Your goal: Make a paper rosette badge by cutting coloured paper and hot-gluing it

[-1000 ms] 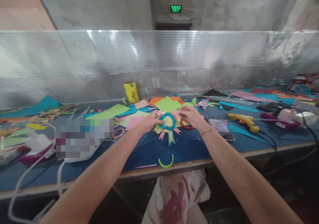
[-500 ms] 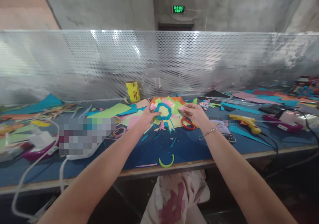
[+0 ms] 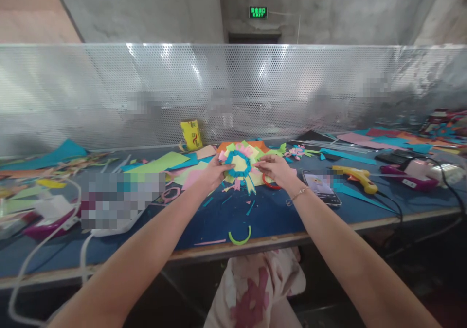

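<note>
A round paper wreath (image 3: 231, 171) with a blue folded ring, a pale yellow middle and pink, green and yellow strips is held up above the table. My left hand (image 3: 216, 171) is closed on its left edge, the thumb lying on the blue ring. At the right edge, my right hand (image 3: 274, 168) pinches a small pink paper piece, mostly hidden by the fingers, against or very close to the wreath. Red-handled scissors (image 3: 269, 182) lie partly hidden beneath my right hand. Coloured paper sheets (image 3: 160, 163) are spread behind and left of the wreath.
A phone (image 3: 321, 188) and a yellow glue gun (image 3: 355, 178) with a cord lie to the right. Left are a white power strip (image 3: 109, 231) with cable and pink scissors (image 3: 170, 194). A green paper arc (image 3: 240, 242) rests near the front edge. A perforated metal screen (image 3: 248, 89) stands behind.
My right hand has moved left with the small pink paper piece, from beside the wreath to its right edge. My left hand keeps its hold. The view has shifted slightly.
</note>
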Available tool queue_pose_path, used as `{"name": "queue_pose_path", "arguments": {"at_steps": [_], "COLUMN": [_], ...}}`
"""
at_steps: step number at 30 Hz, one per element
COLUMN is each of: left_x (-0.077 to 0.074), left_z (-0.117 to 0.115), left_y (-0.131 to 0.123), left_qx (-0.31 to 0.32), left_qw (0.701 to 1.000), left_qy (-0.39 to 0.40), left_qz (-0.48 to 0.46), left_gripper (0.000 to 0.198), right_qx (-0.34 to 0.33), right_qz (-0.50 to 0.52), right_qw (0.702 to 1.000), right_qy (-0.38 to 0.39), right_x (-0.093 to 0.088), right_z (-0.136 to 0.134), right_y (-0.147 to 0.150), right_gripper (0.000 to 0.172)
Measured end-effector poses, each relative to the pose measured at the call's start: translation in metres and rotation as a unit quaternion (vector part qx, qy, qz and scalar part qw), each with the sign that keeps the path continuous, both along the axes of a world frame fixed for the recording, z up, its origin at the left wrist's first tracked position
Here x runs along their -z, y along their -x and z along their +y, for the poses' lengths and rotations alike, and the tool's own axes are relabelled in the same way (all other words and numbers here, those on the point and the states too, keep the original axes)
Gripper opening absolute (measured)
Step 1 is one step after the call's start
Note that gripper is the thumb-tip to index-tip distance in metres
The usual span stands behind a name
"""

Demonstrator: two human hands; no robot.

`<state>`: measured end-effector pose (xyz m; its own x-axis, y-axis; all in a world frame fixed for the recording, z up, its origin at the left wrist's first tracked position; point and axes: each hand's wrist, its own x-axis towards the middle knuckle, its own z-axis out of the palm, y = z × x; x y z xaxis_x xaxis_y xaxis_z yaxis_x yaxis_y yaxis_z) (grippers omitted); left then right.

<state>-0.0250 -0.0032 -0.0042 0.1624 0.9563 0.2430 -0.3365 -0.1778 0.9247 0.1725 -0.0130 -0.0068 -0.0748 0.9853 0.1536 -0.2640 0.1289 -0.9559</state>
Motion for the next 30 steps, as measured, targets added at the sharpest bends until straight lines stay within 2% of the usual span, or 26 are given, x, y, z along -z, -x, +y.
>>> {"name": "queue_pose_path", "arguments": {"at_steps": [9, 19, 24, 30], "left_x": [-0.002, 0.0005, 0.0028, 0.0024], "left_z": [-0.0058, -0.0048, -0.0023, -0.0019], "left_y": [-0.0048, -0.0036, -0.0025, -0.0047], "left_qx": [0.013, -0.009, -0.013, -0.041], "left_qw": [1.0, 1.0, 0.999, 0.998], "left_qy": [-0.01, -0.013, -0.026, -0.027], "left_qz": [-0.001, 0.025, 0.042, 0.046], "left_gripper": [0.055, 0.052, 0.053, 0.054], "right_qx": [-0.029, -0.083, -0.114, -0.12], "right_qz": [-0.013, 0.029, 0.042, 0.059], "right_qw": [1.0, 0.996, 0.992, 0.991], "right_qy": [-0.005, 0.024, 0.014, 0.01], "right_x": [0.0044, 0.0042, 0.0055, 0.0044], "right_z": [-0.0004, 0.0016, 0.0035, 0.0031], "right_y": [0.0051, 0.0059, 0.0058, 0.0067], "right_gripper": [0.029, 0.029, 0.029, 0.03]}}
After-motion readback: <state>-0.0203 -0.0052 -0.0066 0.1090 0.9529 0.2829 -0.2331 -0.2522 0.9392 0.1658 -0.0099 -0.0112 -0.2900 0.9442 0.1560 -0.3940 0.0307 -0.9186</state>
